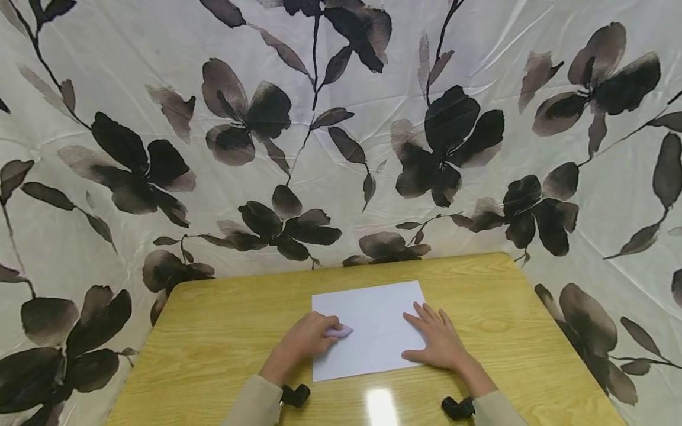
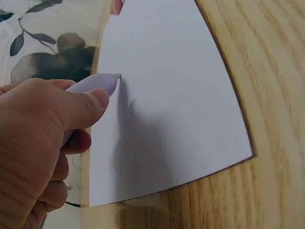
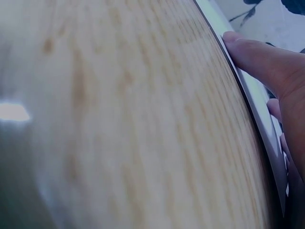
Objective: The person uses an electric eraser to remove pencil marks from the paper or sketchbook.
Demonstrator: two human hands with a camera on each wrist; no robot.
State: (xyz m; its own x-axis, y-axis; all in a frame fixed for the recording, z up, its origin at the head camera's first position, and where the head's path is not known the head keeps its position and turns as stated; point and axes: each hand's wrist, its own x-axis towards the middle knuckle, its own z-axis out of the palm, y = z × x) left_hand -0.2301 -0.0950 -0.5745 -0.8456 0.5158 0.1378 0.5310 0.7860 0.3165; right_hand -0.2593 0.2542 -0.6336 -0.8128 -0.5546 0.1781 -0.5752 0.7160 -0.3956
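Observation:
A white sheet of paper [image 1: 373, 343] lies flat on the wooden table. My left hand [image 1: 305, 338] grips a thick lavender pen-shaped tool [image 1: 340, 332] over the sheet's left part. In the left wrist view, the tool [image 2: 95, 85] has a narrow grey tip that meets the paper [image 2: 176, 95] or hovers just above it; its exact kind is unclear. A tiny dark mark shows on the paper near the hand's shadow. With fingers spread, my right hand [image 1: 443, 343] rests on the sheet's right edge. The right wrist view catches its thumb at the paper's edge.
Yellowish wooden table [image 1: 229, 319] surrounds the sheet, with a bright glare spot in front of it. A white cloth [image 1: 341, 148] with dark flowers hangs behind the table and at both sides. Black devices [image 1: 295, 395] sit at both wrists.

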